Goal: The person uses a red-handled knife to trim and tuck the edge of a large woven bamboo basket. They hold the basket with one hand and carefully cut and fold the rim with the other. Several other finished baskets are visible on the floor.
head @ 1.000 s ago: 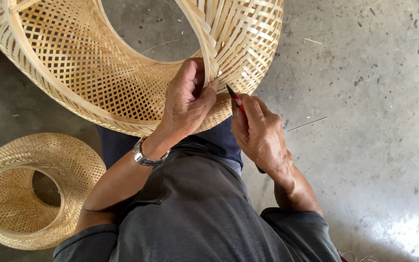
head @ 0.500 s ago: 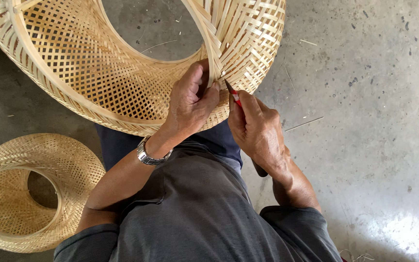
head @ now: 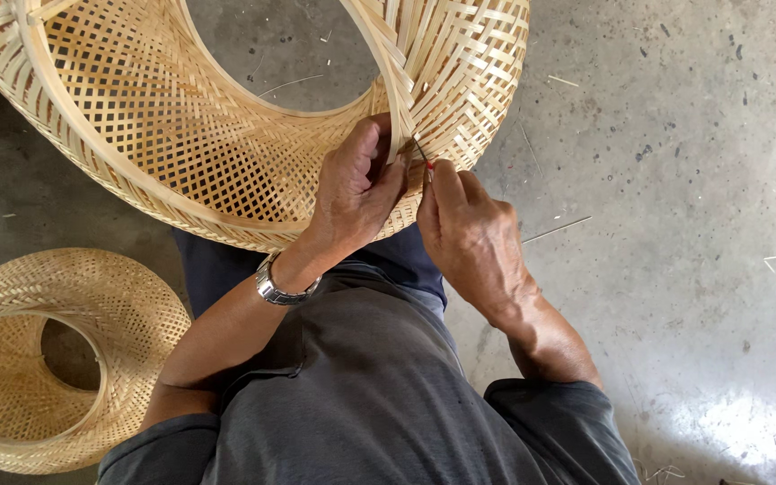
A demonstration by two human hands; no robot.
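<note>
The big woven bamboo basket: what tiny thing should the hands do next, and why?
Probably push the small red-handled tool a little deeper between the strips. Its tip already sits at the rim band of the big round woven bamboo basket, the right hand pinches it, and the left hand steadies the rim right beside it.

- Grey concrete floor (head: 675, 296), rough and speckled, carries everything.
- Small woven bamboo basket (head: 56, 359) lies on the floor, well apart from the fingers (head: 446, 180), down to their left, open ring facing up.
- Thin bamboo sliver (head: 556, 230) lies on the floor near the fingers, just to their right and slightly below.
- Another short sliver (head: 563, 81) lies on the floor above and right of the fingers.
- Pale splinter (head: 770, 262) far right of the fingers.
- Thin strand (head: 289, 84) on the floor, seen through the big basket's opening, above-left of the fingers.
- Bright glare patch (head: 747, 431) on the floor, lower right, well apart from the fingers.
</note>
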